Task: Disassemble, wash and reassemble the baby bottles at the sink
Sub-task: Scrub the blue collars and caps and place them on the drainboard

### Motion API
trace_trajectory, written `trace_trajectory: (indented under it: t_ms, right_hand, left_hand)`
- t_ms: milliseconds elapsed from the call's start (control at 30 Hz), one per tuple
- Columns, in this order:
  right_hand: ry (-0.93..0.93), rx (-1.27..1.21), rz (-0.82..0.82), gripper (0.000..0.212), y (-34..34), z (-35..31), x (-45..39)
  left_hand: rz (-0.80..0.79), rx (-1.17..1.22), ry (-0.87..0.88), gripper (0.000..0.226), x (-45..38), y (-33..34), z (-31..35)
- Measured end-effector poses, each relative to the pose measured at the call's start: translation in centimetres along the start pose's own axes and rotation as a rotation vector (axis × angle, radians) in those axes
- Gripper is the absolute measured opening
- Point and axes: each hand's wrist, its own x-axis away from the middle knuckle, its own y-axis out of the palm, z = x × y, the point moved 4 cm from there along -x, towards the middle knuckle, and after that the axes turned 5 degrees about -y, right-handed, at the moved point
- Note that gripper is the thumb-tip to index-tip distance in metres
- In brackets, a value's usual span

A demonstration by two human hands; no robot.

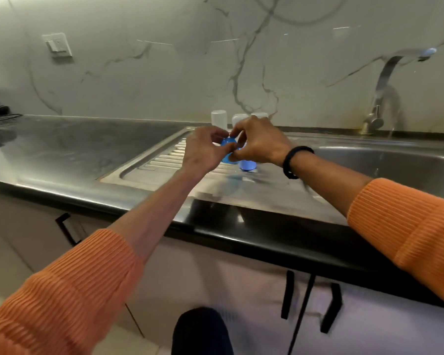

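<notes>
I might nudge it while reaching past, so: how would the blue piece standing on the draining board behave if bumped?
The blue piece looks like small, thin plastic, so probably light and easily knocked. It stands on the ribbed, shiny draining board, so it may slide or tip rather than stay put. Its rounded shape suggests it would roll once over.

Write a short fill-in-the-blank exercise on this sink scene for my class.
1. Both hands hold a ___ bottle part over the drainboard.
2. The black band is on the ___ wrist.
3. Both sleeves are ___.
4. The tap stands to the ___ of the hands.

Missing words: blue; right; orange; right
</notes>
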Motion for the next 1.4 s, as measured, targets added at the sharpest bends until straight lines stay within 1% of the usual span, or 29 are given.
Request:
trace_trajectory:
  t_ms: [200,400,467,567,633,700,800,900,967,1033,1100,1167,1233,1300,1367,1400]
  right_hand:
    - [0.025,0.173,-0.033,0.043,4.0,-1.4,-2.1]
    - [0.031,0.196,-0.014,0.041,4.4,-1.6,-2.9]
    - [0.022,0.165,-0.021,0.040,3.9,-1.5,-2.6]
    - [-0.010,0.147,0.006,0.026,2.1,-1.4,-2.0]
    - [-0.007,0.155,0.040,0.021,0.3,-0.8,-1.3]
    - [0.026,0.186,0.065,0.022,-1.8,0.4,-0.6]
    - [0.084,0.249,0.055,0.022,-4.8,3.2,0.7]
    - [0.197,0.322,0.020,0.017,-7.7,8.1,3.9]
    - [0.270,0.355,-0.060,0.014,-8.9,12.0,6.4]
    - [0.335,0.355,-0.155,0.015,-9.5,15.9,9.0]
    - [0.403,0.336,-0.256,0.015,-9.8,19.8,11.4]
    - [0.476,0.295,-0.406,0.018,-9.0,23.5,13.2]
    - [0.530,0.249,-0.577,0.025,-7.5,26.4,14.5]
    - [0.571,0.205,-0.705,0.031,-5.7,28.6,15.6]
    - [0.605,0.162,-0.792,0.033,-4.1,30.2,16.6]
    - [0.620,0.133,-0.832,0.034,-3.2,30.7,17.0]
  left_hand:
    - [-0.019,-0.016,-0.096,0.033,-0.3,-0.4,-4.1]
    - [-0.011,-0.007,-0.128,0.034,-0.5,-0.6,-4.6]
    - [0.018,-0.025,-0.098,0.034,-0.2,-0.7,-4.2]
    - [0.105,-0.068,-0.033,0.031,0.0,-1.0,-3.0]
    - [0.156,-0.104,0.039,0.028,0.1,-0.8,-1.4]
    - [0.174,-0.117,0.119,0.026,0.1,0.0,0.7]
    - [0.144,-0.083,0.221,0.021,-0.1,1.9,4.2]
    - [0.030,-0.051,0.297,0.022,0.1,6.4,8.3]
    - [-0.064,-0.041,0.314,0.021,0.5,9.9,10.5]
    - [-0.199,-0.061,0.318,0.017,0.8,13.7,12.4]
    - [-0.346,-0.151,0.331,0.015,1.3,17.8,14.0]
    - [-0.522,-0.283,0.333,0.017,1.9,21.9,15.0]
    - [-0.719,-0.400,0.258,0.018,2.6,25.9,14.9]
    - [-0.871,-0.493,0.168,0.016,3.3,29.1,14.1]
    - [-0.957,-0.528,0.134,0.017,3.6,31.6,13.2]
    - [-0.975,-0.531,0.124,0.019,3.5,32.4,12.8]
